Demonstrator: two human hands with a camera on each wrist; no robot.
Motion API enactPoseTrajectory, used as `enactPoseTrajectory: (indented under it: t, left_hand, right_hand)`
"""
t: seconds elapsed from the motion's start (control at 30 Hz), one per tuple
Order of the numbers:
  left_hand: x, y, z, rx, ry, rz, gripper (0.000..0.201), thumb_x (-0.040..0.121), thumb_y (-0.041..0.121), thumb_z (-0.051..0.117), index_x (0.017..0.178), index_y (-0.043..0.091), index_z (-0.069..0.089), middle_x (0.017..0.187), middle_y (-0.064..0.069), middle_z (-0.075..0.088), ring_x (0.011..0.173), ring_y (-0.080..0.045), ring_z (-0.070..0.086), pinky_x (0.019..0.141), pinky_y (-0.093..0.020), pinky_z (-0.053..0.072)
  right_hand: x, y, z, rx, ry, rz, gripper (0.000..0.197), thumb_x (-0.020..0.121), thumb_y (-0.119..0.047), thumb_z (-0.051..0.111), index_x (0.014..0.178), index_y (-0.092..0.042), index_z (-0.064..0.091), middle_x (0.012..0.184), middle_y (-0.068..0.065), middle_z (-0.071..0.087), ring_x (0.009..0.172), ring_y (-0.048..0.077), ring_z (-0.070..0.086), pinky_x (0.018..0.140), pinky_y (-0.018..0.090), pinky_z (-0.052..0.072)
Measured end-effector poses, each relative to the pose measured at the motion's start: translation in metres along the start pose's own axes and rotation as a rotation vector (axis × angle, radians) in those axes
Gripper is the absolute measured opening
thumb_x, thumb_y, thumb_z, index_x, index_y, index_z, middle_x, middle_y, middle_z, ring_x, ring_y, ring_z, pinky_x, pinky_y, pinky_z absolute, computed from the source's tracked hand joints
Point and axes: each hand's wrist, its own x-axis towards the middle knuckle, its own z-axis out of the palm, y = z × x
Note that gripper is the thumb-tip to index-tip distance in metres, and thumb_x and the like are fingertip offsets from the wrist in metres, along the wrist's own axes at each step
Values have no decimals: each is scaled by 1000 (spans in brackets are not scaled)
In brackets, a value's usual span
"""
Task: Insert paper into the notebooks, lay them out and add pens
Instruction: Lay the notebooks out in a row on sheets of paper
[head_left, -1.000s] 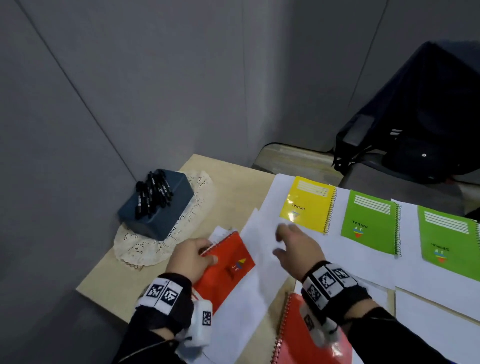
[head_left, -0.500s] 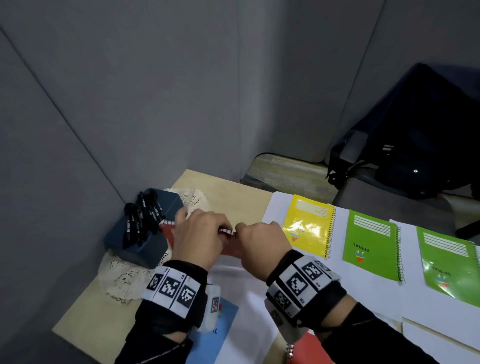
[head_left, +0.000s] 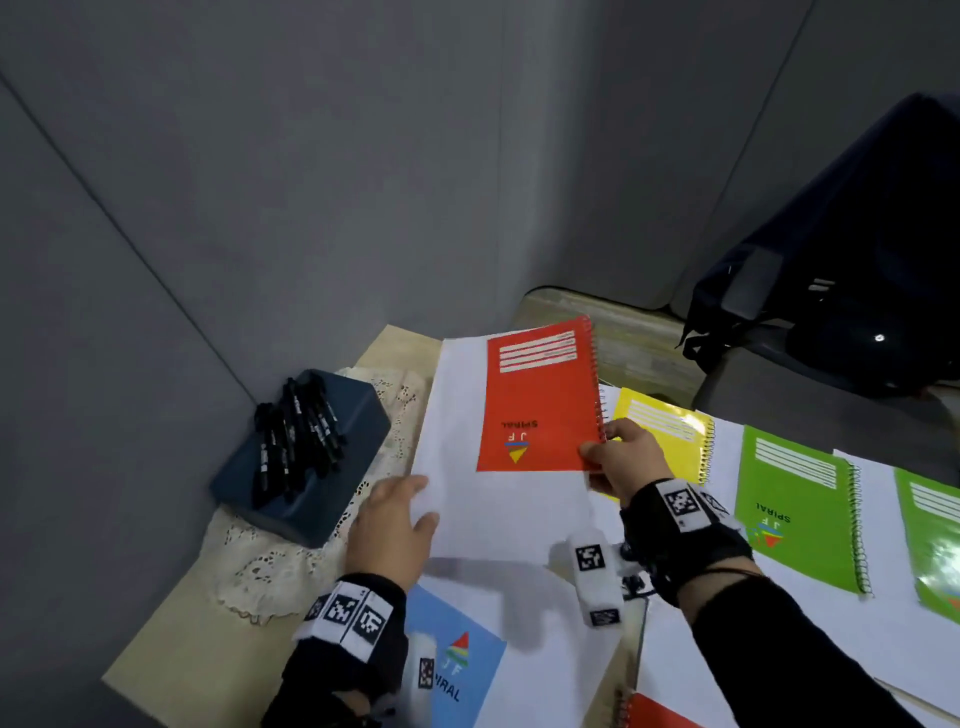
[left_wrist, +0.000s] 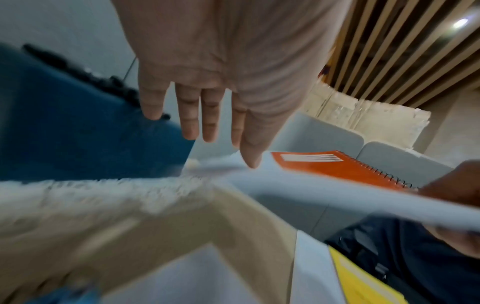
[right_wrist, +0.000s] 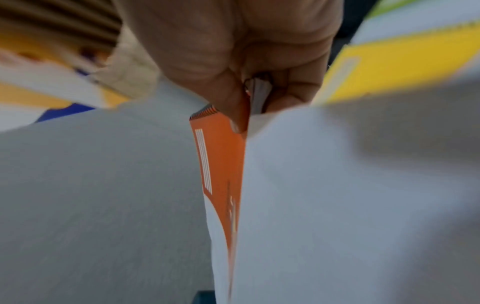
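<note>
A person's right hand (head_left: 621, 460) is pinching the lower spiral corner of a red notebook (head_left: 540, 400) together with a white sheet of paper (head_left: 467, 467), holding both lifted above the worktop (head_left: 156, 644) at the centre of the head view. The sheet is jutting out well past the cover to the left and below; whether it is tucked between pages or merely lying under the notebook cannot be told. In the right wrist view the thumb (right_wrist: 228, 107) is pressing on the orange-red cover, with the rest blurred by motion.

The left hand (head_left: 392, 525) is reaching in with straight, spread fingers, holding nothing, its fingertips at the left edge of the sheet; actual contact is hard to make out.

At centre right, a yellow notebook (head_left: 670, 431) is lying partly hidden behind the right hand, beside two green notebooks (head_left: 800, 519), the second cut off by the frame edge. All are lying on white sheets. A light blue notebook (head_left: 462, 670) is showing at the bottom, partly covered by the left wrist, and a red corner is peeping in at the lower edge.

At left, black pens (head_left: 296, 436) are piled on a dark blue box (head_left: 311, 499) standing on a lace doily (head_left: 249, 566).
</note>
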Motion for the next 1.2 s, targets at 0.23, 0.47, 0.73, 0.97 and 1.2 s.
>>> enactPoseTrajectory:
  t: [0.23, 0.47, 0.73, 0.97, 1.2]
  left_hand:
    - [10, -24, 36, 12, -31, -38, 45, 95, 46, 44, 139, 40, 38, 156, 6, 20, 140, -20, 25, 112, -41, 30]
    - [39, -34, 56, -28, -151, 40, 58, 92, 43, 51, 142, 53, 24, 159, 11, 4, 145, -18, 16, 112, -43, 33]
    - [55, -45, 72, 58, -210, 71, 51, 92, 41, 54, 139, 50, 36, 159, 6, 10, 145, -19, 15, 116, -37, 26]
    - [57, -37, 73, 228, -222, 75, 52, 90, 54, 47, 140, 51, 34, 160, 6, 7, 146, -21, 9, 115, -38, 24]
    - [50, -34, 63, 209, -232, 23, 57, 87, 51, 56, 140, 47, 37, 158, 6, 16, 142, -19, 20, 109, -37, 33]
  right_hand:
    - [38, 31, 39, 194, 38, 219, 32, 88, 12, 52, 74, -14, 38, 68, 11, 49, 54, 19, 45, 53, 29, 44]
    - [75, 32, 69, 97, 62, 223, 26, 86, 10, 56, 76, -11, 43, 76, 15, 55, 58, 23, 52, 51, 33, 48]
    - [93, 37, 79, -511, 71, 146, 30, 74, -29, 73, 81, -15, 48, 83, 4, 61, 77, 25, 61, 67, 30, 49]
    - [98, 44, 62, -796, -52, 69, 32, 75, -44, 73, 91, -18, 61, 99, 3, 69, 91, 22, 63, 68, 23, 41]
    - [81, 50, 44, -828, -18, -65, 40, 81, -48, 66, 64, -21, 42, 72, -1, 54, 75, 21, 53, 63, 26, 37]
